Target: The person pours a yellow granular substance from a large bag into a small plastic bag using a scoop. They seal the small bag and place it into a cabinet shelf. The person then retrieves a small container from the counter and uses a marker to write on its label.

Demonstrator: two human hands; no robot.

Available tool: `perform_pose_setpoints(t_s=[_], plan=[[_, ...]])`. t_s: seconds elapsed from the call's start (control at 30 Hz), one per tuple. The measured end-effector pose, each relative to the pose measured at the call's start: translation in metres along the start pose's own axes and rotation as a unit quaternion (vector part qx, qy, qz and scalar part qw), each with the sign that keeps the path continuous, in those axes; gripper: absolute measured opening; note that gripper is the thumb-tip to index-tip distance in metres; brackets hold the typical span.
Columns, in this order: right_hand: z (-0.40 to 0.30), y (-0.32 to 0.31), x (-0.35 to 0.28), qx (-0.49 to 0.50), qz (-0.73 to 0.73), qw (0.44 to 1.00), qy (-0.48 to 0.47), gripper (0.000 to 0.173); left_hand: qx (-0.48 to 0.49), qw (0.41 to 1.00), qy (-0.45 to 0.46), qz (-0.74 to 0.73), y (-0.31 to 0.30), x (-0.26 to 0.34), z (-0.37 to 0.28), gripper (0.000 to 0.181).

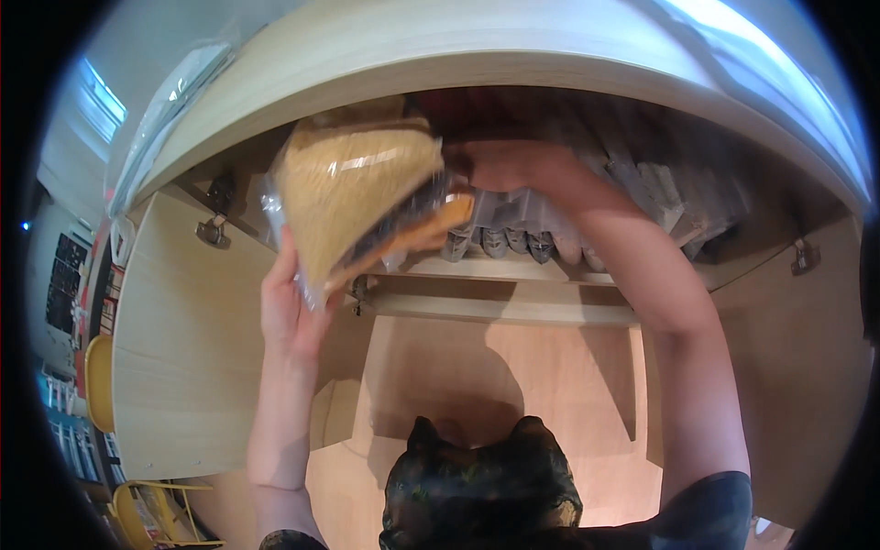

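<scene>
My left hand grips the lower edge of a clear plastic bag holding folded pale yellow, dark and orange material, likely cloth. It is raised at the left of the open cabinet. My right hand reaches into the shaded cabinet, close to the bag's right side; its fingertips are in shadow, and whether they hold anything cannot be told. Below and right of it, a row of clear plastic sleeves with several grey and pinkish rounded items stands on the shelf.
Cabinet doors stand open at left and right, with metal hinges near the corners. The cabinet top curves over the opening. More plastic-wrapped items lie inside at right. A yellow chair is beyond the left door.
</scene>
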State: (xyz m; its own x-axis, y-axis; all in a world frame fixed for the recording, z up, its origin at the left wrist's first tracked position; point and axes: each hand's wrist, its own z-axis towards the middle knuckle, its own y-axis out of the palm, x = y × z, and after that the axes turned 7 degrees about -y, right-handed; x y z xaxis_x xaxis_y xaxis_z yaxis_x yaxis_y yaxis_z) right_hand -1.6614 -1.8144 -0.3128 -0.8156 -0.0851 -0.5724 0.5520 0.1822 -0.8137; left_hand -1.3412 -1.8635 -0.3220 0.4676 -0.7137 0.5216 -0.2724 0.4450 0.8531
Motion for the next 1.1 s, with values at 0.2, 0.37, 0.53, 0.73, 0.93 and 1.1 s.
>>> perform_pose_setpoints(t_s=[0.2, 0.37, 0.53, 0.73, 0.93, 1.1], plan=[[0.02, 0.011, 0.046, 0.028, -0.033, 0.996, -0.077, 0.038, 0.027, 0.998, -0.006, 0.054, 0.006, 0.012, 0.074, 0.034], [0.017, 0.019, 0.069, 0.123, -0.067, 0.965, -0.221, 0.039, 0.243, 0.947, 0.074, 0.199, 0.053, -0.004, 0.124, 0.032], [0.012, 0.015, 0.053, 0.057, -0.033, 0.997, -0.028, 0.07, 0.085, 0.976, 0.053, 0.194, 0.071, -0.017, 0.177, 0.035], [0.004, 0.01, 0.012, 0.077, -0.09, 0.993, 0.011, 0.064, -0.054, 0.84, 0.187, 0.507, 0.041, 0.006, 0.223, 0.041], [0.006, -0.001, 0.034, 0.09, -0.064, 0.989, 0.096, 0.063, 0.002, 0.919, 0.098, 0.382, 0.025, -0.024, 0.249, 0.045], [0.013, -0.014, 0.022, 0.112, -0.157, 0.967, 0.168, 0.057, -0.006, 0.721, 0.221, 0.657, -0.017, -0.006, 0.277, 0.048]])
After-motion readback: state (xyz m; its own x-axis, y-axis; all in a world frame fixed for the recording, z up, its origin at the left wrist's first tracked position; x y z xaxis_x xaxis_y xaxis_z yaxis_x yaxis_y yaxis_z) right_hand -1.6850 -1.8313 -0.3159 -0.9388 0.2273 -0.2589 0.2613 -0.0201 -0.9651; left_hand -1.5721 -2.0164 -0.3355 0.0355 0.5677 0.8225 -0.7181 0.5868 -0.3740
